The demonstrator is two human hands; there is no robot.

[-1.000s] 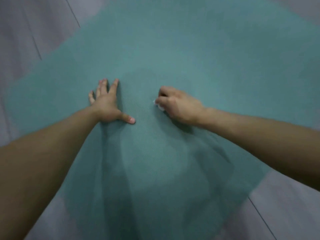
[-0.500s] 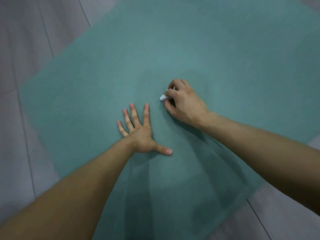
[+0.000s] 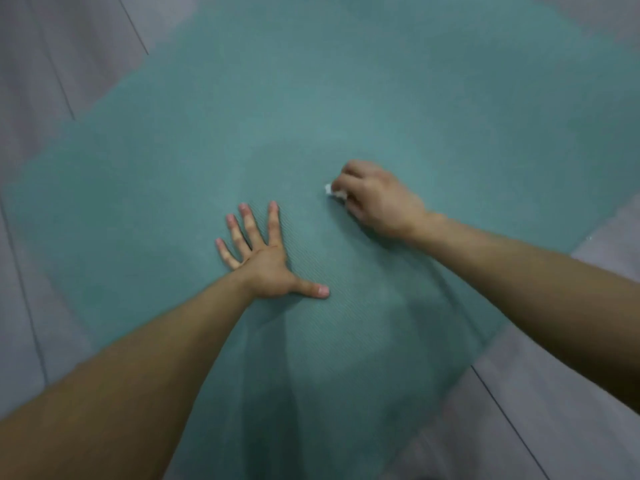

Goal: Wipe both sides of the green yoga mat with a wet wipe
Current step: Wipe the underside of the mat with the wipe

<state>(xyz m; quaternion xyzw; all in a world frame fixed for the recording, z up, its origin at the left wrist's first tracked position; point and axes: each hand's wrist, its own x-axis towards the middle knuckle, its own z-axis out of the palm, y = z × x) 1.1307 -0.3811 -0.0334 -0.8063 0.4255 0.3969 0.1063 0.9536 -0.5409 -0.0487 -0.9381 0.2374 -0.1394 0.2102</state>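
Now that the left hand [image 3: 265,263] sits nearer the person than it did a second ago, it is no longer level with the right hand [image 3: 379,199]. It presses flat on the mat [image 3: 346,98], fingers straight and spread, thumb out to the side, holding nothing. The right hand is curled round the wipe [image 3: 333,191], of which only a small white corner shows past the knuckles, and it bears on the mat a little beyond and to the right of the left hand. Compared with half a second ago the two hands lie slightly farther apart (the head shifts too, so part of that may be the view). The mat lies unrolled on the grey floor [image 3: 52,81], the same face up as before, filling most of the view. I judge that the person is re-bracing to reach a fresh patch, so this face is mid-wipe and no flip is under way. Whether it is the first or second face cannot be told.
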